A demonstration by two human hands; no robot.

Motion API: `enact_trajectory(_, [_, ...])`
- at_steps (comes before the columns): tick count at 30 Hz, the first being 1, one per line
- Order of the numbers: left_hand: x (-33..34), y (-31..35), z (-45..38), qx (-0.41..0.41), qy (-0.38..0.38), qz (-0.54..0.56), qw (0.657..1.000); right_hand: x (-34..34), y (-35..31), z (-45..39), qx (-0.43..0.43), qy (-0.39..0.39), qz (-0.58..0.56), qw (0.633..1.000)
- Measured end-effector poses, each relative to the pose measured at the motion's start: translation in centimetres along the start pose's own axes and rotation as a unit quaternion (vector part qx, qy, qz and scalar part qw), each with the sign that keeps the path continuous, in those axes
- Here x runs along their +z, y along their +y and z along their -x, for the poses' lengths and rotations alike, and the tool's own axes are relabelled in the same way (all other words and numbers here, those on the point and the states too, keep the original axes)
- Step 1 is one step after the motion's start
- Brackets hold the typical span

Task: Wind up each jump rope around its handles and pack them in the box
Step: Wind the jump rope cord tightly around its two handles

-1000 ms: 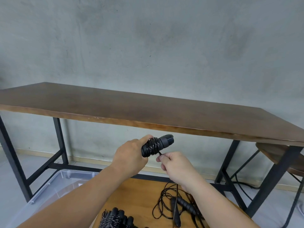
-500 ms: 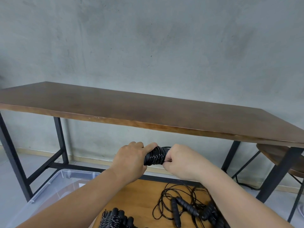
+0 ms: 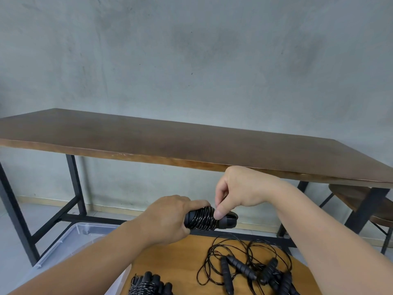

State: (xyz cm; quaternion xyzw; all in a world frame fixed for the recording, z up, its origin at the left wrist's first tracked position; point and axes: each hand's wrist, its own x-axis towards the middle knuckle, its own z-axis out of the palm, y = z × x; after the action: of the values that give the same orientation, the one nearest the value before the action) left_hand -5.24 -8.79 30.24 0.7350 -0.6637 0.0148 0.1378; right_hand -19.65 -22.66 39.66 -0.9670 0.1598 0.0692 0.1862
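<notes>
My left hand [image 3: 168,218] grips a pair of black jump rope handles [image 3: 209,219] held level, with thin black cord wound tightly around their middle. My right hand [image 3: 238,188] hovers just above the right end and pinches the cord against the winding with thumb and fingers. On the small light wooden table [image 3: 187,258] below lie several loose jump ropes [image 3: 248,267] in a tangle at the right. A stack of wound jump ropes [image 3: 148,284] sits at the bottom edge. A clear plastic box [image 3: 70,239] stands on the floor at the left.
A long dark wooden table [image 3: 170,141] on black metal legs spans the view in front of a grey concrete wall. A round wooden stool [image 3: 357,196] stands at the right under the table edge.
My right hand has lifted from beside the handles' end to above them, still working the cord. The handles' right end shows again. Both hands sit lower in view.
</notes>
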Motion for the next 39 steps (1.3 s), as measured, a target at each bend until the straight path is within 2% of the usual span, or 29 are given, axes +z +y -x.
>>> enact_trajectory(6, [-0.9, 0.6, 1.1, 0.019, -0.017, 0.053, 0.998, 0.2, 2.6, -0.4, -0.031, -0.002, -0.193, 0.981])
enact_trajectory(11, [-1.7, 1.3, 1.4, 0.021, -0.019, 0.113, 0.993, 2.8, 4.8, -1.4, -0.017, 0.002, -0.387, 0.922])
enact_trajectory(16, [-1.9, 2.1, 1.7, 0.002, -0.016, 0.228, 0.973, 6.2, 6.4, -2.5, -0.039, -0.004, -0.581, 0.813])
enact_trajectory(19, [-1.9, 2.1, 1.6, -0.018, -0.012, 0.289, 0.957, 7.1, 5.4, -2.4, -0.032, 0.026, -0.644, 0.764])
enact_trajectory(20, [-1.9, 2.2, 1.6, -0.025, -0.01, 0.301, 0.953, 7.4, 4.8, -2.1, -0.024, 0.04, -0.671, 0.74])
enact_trajectory(23, [-1.8, 2.4, 1.5, -0.037, 0.001, 0.334, 0.942, 8.5, 3.8, -2.1, 0.001, 0.073, -0.769, 0.635])
enact_trajectory(24, [-1.6, 2.3, 1.5, -0.044, 0.009, 0.34, 0.939, 8.8, 3.4, -2.0, 0.008, 0.075, -0.785, 0.614])
enact_trajectory(28, [-0.8, 1.9, 0.9, -0.073, 0.043, 0.353, 0.932, 9.8, 3.4, -3.1, -0.004, 0.087, -0.786, 0.612])
enact_trajectory(34, [-0.6, 0.9, 0.4, -0.111, 0.066, 0.356, 0.925, 11.3, 2.7, -3.2, 0.013, 0.114, -0.81, 0.574])
enact_trajectory(39, [0.1, 0.3, 0.2, -0.123, 0.081, 0.341, 0.928, 11.8, 1.8, -3.2, 0.042, 0.181, -0.751, 0.634])
